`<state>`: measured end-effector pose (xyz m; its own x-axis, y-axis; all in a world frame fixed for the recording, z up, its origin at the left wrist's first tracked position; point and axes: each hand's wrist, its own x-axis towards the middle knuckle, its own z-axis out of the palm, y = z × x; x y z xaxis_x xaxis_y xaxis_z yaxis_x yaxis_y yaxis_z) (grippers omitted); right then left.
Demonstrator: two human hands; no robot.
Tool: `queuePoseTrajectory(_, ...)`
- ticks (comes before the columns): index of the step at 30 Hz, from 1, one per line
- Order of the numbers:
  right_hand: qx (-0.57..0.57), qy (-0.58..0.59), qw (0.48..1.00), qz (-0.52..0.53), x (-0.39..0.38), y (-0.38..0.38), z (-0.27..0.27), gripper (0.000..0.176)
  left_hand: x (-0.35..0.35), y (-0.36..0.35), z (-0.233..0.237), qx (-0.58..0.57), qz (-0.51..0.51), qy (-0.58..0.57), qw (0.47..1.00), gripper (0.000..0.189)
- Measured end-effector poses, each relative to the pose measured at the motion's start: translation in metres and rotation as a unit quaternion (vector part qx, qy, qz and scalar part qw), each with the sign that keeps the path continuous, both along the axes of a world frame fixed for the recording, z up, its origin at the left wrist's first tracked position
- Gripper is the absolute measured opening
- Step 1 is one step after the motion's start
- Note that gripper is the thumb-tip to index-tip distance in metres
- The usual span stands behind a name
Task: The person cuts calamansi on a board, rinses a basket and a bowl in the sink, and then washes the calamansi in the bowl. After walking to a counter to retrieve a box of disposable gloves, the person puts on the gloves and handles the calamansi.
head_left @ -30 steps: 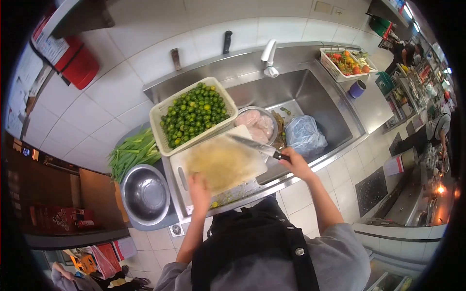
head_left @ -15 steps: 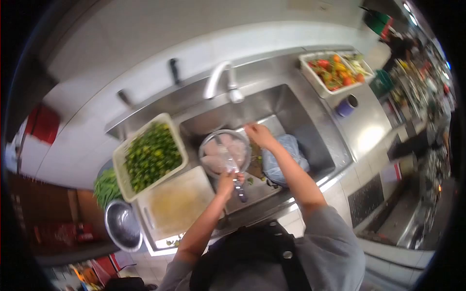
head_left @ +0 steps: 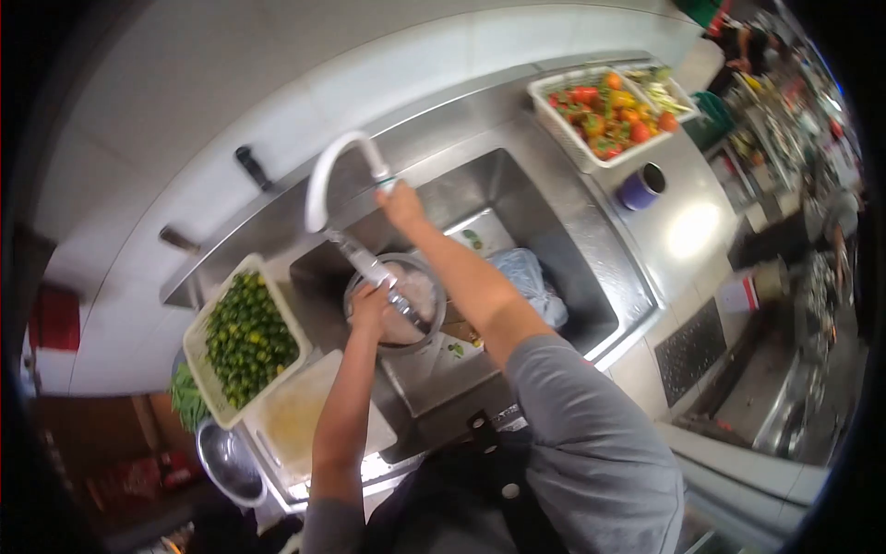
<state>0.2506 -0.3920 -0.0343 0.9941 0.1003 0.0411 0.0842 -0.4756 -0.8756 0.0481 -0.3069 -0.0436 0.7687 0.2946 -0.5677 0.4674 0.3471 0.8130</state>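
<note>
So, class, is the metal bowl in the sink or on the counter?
In the sink: the bowl sits in its basin, under the tap the right hand holds; the left hand holds a knife over it.

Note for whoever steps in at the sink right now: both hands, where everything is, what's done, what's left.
Left hand: gripping the knife, blade under the faucet and over the bowl of pale raw meat in the sink.
Right hand: at the faucet's outlet end; grip unclear.
Cutting board: on the counter, stained, beside the basket of green limes.
Done: knife is at the tap.
Left: probably rinsing it; running water can't be made out.
</note>
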Motion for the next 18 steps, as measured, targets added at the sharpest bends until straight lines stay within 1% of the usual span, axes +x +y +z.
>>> queuePoseTrajectory(1,0.0,-0.015,1.0,0.017,0.004,-0.002,-0.006,0.062,0.011,0.002,-0.004,-0.027,0.006,-0.012,1.0,0.019)
queuePoseTrajectory(2,0.022,0.035,0.997,0.072,0.0,-0.015,0.007,0.068,0.019,0.006,-0.013,-0.053,0.008,-0.025,0.998,0.019)
queuePoseTrajectory(3,0.039,0.031,0.994,0.097,0.001,-0.022,-0.007,0.073,0.027,0.007,-0.015,-0.055,0.014,-0.021,0.998,0.022)
queuePoseTrajectory(5,-0.04,0.06,0.995,0.074,-0.028,-0.048,-0.013,0.083,0.038,0.007,-0.013,-0.056,0.019,-0.016,0.998,0.024)
queuePoseTrajectory(7,-0.132,0.141,0.969,0.157,-0.07,-0.083,-0.031,0.088,0.046,0.0,-0.009,-0.056,0.0,-0.032,0.998,0.027)
queuePoseTrajectory(8,-0.091,0.163,0.954,0.233,-0.091,-0.095,-0.038,0.082,0.049,-0.005,-0.013,-0.058,0.0,-0.031,0.998,0.027)
queuePoseTrajectory(9,-0.047,0.183,0.933,0.307,-0.113,-0.104,-0.046,0.076,0.052,-0.009,-0.019,-0.078,0.035,-0.024,0.996,0.029)
queuePoseTrajectory(10,-0.038,0.182,0.942,0.279,-0.137,-0.106,-0.056,0.066,0.053,-0.012,-0.023,-0.097,0.071,-0.016,0.993,0.031)
queuePoseTrajectory(11,-0.028,0.18,0.951,0.25,-0.157,-0.104,-0.063,0.057,0.053,-0.013,-0.022,-0.098,0.069,-0.015,0.993,0.031)
queuePoseTrajectory(12,-0.029,0.18,0.951,0.25,-0.171,-0.102,-0.063,0.057,0.052,-0.013,-0.019,-0.096,0.064,-0.002,0.993,0.038)
queuePoseTrajectory(13,-0.018,0.147,0.966,0.211,-0.183,-0.1,-0.065,0.049,0.051,-0.009,-0.022,-0.094,0.06,0.01,0.994,0.045)
queuePoseTrajectory(14,-0.005,0.114,0.978,0.173,-0.19,-0.098,-0.066,0.042,0.051,-0.001,-0.024,-0.092,0.062,0.01,0.994,0.045)
queuePoseTrajectory(15,0.033,0.097,0.979,0.179,-0.194,-0.097,-0.068,0.04,0.051,0.01,-0.025,-0.078,0.02,0.004,0.997,0.046)
queuePoseTrajectory(16,0.036,0.097,0.978,0.182,-0.195,-0.095,-0.068,0.04,0.05,0.018,-0.023,-0.064,-0.021,0.0,0.998,0.046)
queuePoseTrajectory(17,0.055,0.077,0.977,0.192,-0.196,-0.093,-0.068,0.038,0.05,0.022,-0.02,-0.061,-0.019,0.0,0.998,0.046)
queuePoseTrajectory(18,0.073,0.058,0.975,0.203,-0.197,-0.092,-0.068,0.036,0.05,0.027,-0.018,-0.034,0.031,-0.008,0.999,0.041)
